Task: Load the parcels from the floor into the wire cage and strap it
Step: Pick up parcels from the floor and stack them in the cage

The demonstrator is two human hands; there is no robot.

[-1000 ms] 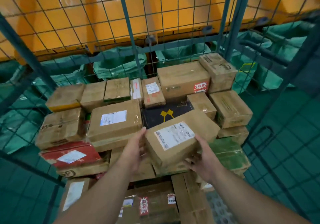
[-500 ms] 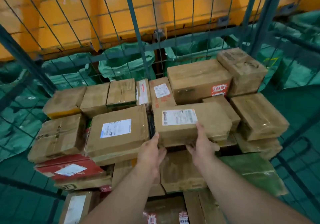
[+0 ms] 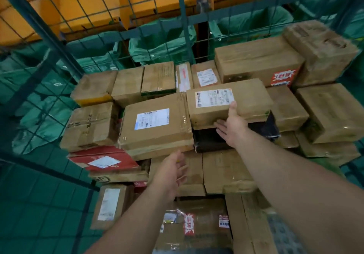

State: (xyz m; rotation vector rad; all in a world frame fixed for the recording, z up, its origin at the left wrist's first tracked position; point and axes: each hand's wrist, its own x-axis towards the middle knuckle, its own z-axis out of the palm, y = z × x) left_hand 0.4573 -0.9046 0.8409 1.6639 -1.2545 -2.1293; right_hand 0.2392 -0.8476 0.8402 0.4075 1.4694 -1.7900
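From the head view, the parcel (image 3: 228, 101) lay flat on top of the stack inside the wire cage (image 3: 182, 27), its long axis running left to right, its white label facing up at the left end. It rested on a black parcel (image 3: 206, 139), just beside a large labelled box (image 3: 155, 123). The right hand (image 3: 232, 127) was spread wide, with the thumb on the parcel's top near edge and straight fingers against its near side, while the left hand (image 3: 173, 173) hung lower over the front boxes with loose, relaxed fingers, holding nothing.
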